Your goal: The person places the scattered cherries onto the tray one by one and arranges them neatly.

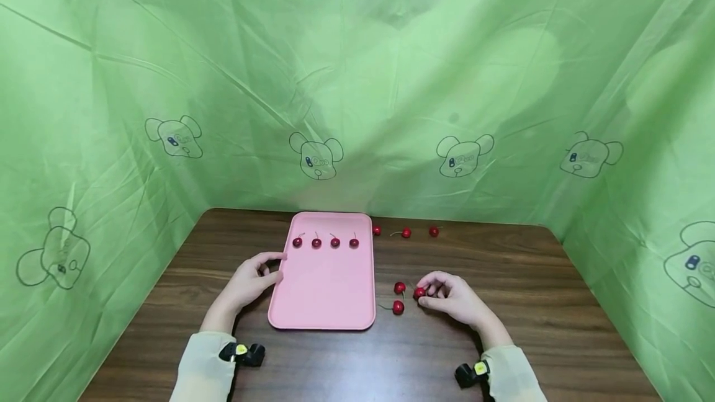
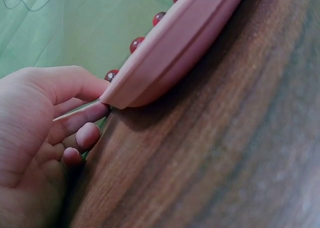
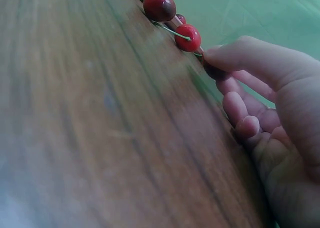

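Observation:
A pink tray (image 1: 326, 284) lies on the table with a row of several dark red cherries (image 1: 335, 242) across its upper part, their stems pointing away. At its left edge my left hand (image 1: 254, 279) touches the rim with thumb and forefinger, the two tips set apart along it. To the right of the tray, my right hand (image 1: 454, 298) pinches a cherry (image 1: 419, 293) between thumb and fingertips; the right wrist view shows that cherry (image 3: 215, 72) partly covered by the thumb. Next to it on the table lie two cherries, one upper (image 1: 399, 288) and one lower (image 1: 398, 308).
Three more cherries lie near the back edge, the leftmost (image 1: 377, 230) beside the tray, then a middle one (image 1: 406, 232) and a right one (image 1: 434, 231). A green printed cloth (image 1: 391, 110) hangs round the back and sides of the brown wooden table (image 1: 525, 278).

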The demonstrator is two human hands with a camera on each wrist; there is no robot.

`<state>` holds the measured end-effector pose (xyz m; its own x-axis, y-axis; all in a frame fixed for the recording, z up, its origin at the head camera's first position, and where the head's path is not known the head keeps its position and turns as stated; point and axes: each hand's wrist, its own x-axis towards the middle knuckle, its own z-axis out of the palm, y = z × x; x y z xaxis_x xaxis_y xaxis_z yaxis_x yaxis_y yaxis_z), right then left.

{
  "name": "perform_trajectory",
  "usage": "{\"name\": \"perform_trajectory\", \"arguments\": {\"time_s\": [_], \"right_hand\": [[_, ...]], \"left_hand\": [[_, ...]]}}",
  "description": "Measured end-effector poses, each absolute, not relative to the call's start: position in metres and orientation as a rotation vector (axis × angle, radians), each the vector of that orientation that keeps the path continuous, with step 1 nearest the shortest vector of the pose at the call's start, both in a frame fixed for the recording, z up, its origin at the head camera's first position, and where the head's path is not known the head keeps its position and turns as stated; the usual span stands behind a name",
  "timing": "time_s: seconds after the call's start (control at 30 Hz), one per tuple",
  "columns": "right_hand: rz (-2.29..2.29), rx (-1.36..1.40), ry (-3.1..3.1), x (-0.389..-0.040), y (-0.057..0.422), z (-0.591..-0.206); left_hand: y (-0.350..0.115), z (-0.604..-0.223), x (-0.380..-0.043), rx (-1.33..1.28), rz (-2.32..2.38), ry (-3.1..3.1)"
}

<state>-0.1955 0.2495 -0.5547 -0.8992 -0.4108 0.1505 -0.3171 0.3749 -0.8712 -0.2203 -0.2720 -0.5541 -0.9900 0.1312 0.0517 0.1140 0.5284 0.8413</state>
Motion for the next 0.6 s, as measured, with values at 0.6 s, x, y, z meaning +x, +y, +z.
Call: {"name": "perform_trajectory", "arguments": {"time_s": [0.6], "right_hand": [[-1.641, -0.597, 2.472, -0.1979, 0.2509, -0.5583]], "left_hand": [[-0.2721, -0.5527, -0.2208, 0.228, 1.498, 2.732]]}}
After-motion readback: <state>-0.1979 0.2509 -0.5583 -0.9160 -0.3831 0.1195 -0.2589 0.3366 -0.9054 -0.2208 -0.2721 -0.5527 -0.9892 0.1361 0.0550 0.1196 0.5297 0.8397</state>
